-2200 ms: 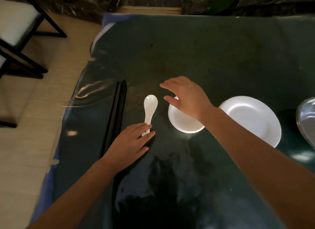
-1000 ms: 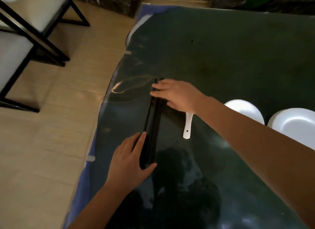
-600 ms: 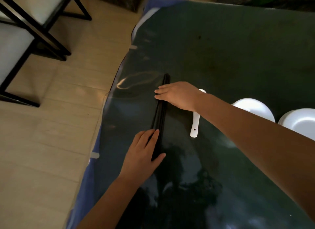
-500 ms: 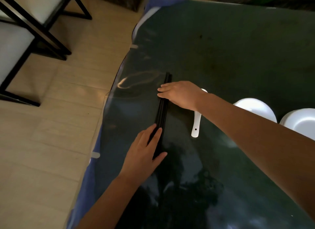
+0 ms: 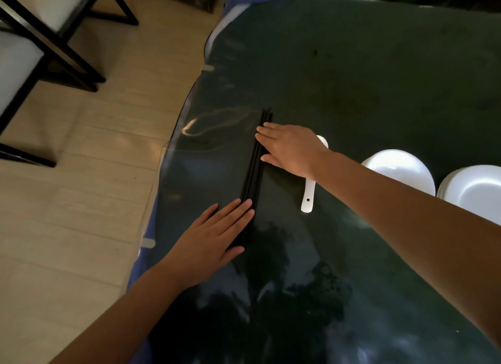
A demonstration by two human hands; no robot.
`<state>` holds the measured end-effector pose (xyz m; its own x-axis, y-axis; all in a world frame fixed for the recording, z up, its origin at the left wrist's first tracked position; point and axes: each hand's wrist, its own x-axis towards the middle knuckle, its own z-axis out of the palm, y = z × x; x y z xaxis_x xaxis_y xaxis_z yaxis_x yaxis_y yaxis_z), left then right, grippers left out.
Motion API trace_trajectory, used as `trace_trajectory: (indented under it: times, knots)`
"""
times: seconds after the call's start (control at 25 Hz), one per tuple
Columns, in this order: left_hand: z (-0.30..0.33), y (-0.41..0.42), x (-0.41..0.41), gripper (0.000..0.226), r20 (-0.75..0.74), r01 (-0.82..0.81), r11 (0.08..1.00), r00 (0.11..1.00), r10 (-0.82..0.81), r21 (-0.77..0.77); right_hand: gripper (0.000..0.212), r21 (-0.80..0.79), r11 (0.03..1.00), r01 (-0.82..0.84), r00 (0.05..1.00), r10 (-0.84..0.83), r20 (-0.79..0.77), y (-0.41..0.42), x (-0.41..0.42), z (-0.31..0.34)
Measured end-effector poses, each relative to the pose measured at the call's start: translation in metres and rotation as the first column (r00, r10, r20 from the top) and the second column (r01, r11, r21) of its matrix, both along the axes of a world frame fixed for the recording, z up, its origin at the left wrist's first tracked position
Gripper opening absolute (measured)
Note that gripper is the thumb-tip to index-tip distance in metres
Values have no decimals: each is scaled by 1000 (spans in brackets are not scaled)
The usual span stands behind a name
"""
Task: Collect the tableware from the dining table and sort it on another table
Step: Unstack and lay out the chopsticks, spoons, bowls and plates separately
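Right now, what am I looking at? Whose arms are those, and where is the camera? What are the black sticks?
There is no machine here. The arms belong to a person, and the camera sits on that person's head, looking forward and down, so you see what they see.

The dark shiny surface is a table. On it lies a bundle of black chopsticks, side by side. The left hand lies flat with straight fingers on the near end of the bundle. The right hand lies flat with its fingertips on the far end. Neither hand grips anything; they only press or touch.

Beside the chopsticks is a white spoon, partly hidden under the right wrist. Farther right are a white bowl and a white plate. On the floor at the left stand chairs.
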<state>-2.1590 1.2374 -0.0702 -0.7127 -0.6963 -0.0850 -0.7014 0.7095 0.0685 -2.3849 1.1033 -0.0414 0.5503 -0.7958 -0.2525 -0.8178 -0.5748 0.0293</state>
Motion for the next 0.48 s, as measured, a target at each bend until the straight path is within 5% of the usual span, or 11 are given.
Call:
trace_trajectory:
  times: [0.48]
  knots:
    - [-3,-6,-3,58,-119,11,998,993,-5,54,69,48,994,101,994,-99,-42,9,4,-14]
